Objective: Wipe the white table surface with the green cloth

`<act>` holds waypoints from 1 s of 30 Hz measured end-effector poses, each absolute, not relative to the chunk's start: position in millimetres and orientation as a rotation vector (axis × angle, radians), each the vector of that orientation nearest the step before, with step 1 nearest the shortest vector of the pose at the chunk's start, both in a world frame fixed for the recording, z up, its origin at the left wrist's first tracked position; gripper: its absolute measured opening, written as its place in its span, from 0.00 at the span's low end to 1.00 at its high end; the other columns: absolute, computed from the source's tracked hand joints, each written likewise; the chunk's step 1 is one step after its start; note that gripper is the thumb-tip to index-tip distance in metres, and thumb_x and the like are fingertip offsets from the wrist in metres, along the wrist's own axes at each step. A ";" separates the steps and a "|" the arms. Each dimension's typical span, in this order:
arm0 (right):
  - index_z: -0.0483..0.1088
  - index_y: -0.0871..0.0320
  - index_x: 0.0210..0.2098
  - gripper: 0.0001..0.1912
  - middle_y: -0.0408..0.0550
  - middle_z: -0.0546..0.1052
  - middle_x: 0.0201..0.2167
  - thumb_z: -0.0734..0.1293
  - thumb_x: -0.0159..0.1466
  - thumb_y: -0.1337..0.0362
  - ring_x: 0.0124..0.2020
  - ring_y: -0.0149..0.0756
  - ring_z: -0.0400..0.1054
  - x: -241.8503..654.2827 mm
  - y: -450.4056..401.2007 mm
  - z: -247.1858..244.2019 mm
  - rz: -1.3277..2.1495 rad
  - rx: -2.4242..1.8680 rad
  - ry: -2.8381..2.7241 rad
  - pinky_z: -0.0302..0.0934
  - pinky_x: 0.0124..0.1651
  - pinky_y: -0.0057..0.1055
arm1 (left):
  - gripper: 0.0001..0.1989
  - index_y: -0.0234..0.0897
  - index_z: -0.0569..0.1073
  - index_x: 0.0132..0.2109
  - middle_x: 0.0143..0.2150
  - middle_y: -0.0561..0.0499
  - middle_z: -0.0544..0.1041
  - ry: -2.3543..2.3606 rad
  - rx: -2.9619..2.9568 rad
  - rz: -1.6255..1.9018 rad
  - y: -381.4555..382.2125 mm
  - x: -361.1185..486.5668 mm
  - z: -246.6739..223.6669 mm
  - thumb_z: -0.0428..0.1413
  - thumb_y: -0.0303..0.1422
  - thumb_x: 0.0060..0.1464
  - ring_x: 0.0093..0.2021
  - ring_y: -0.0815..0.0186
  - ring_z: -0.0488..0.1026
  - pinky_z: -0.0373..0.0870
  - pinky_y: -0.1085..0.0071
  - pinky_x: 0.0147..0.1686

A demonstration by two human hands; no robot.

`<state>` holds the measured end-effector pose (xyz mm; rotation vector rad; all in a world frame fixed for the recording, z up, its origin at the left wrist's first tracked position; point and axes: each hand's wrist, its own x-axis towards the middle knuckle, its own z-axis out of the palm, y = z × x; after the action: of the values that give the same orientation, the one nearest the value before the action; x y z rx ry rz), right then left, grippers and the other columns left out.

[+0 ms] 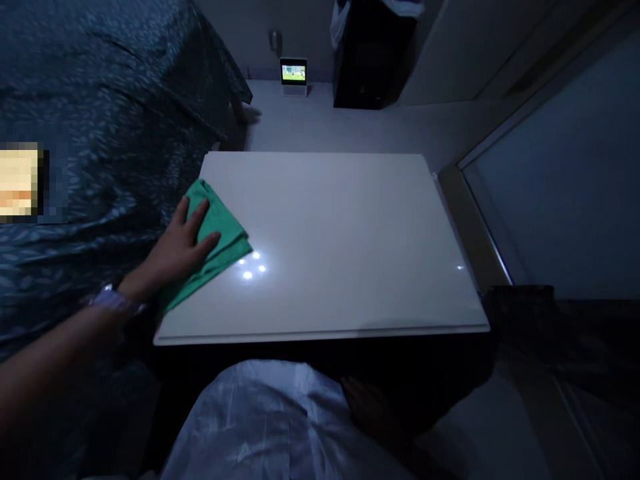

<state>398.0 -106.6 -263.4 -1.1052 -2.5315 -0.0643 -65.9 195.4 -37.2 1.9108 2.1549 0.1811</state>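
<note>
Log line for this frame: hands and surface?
left hand: flat on green cloth | cloth: on white tabletop, near left edge | right hand: in shadow, below near edge

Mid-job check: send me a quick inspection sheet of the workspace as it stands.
surface: glossy white rectangular board, ceiling lights reflected in it
job's things: folded green cloth lying on the board's left side
clutter: dark blue patterned fabric beyond the board's left edge
grips: left grip flat on the cloth; right grip dim below the near edge, hold unclear
cables: nothing seen
surroundings: small lit screen and black box-like unit beyond the board
</note>
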 end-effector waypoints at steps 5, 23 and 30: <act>0.84 0.52 0.53 0.23 0.45 0.86 0.52 0.61 0.69 0.72 0.53 0.37 0.78 393.5 -107.8 -254.2 -0.022 -1.188 -2.528 0.68 0.57 0.34 | 0.71 0.33 0.46 0.85 0.87 0.48 0.33 2.198 1.832 0.237 301.3 -50.0 -24.2 0.31 0.82 0.50 0.85 0.43 0.37 0.38 0.49 0.82; 0.81 0.54 0.58 0.23 0.46 0.85 0.55 0.64 0.68 0.69 0.56 0.40 0.77 394.6 -117.6 -259.7 0.058 -1.271 -2.557 0.64 0.65 0.33 | 0.43 0.44 0.54 0.84 0.86 0.41 0.42 1.435 2.451 0.151 367.4 320.9 -38.7 0.49 0.53 0.69 0.83 0.28 0.31 0.26 0.27 0.75; 0.81 0.53 0.60 0.24 0.47 0.84 0.58 0.64 0.69 0.67 0.58 0.42 0.76 398.0 -120.3 -258.3 0.059 -1.261 -2.653 0.66 0.63 0.36 | 0.35 0.53 0.61 0.81 0.86 0.50 0.46 0.724 2.803 0.003 332.5 311.0 -31.0 0.48 0.51 0.72 0.85 0.39 0.39 0.36 0.37 0.80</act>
<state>398.0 -120.3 -258.3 -1.2610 -2.6526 0.0588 311.0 332.5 -31.0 2.8029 0.7239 0.0032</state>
